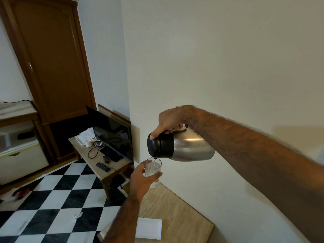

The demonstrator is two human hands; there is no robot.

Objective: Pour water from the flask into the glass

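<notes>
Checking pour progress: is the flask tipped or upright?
Tipped: the steel flask with black lid lies nearly horizontal, spout down over the clear glass.

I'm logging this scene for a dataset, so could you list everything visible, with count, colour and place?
Steel flask with black lid: one, silver and black, tipped over the glass.
Clear drinking glass: one, transparent, under the spout.
Beige wooden table: one, near right.
White flat tray: one, on that table.
Black television: one, on the low wooden stand.
Black remote control: one, stand's front.
White cup: one, stand's back.
Brown wooden door: one, left.
Checkered tile floor: black and white.
Left hand: holds glass.
Right hand: grips flask.
</notes>
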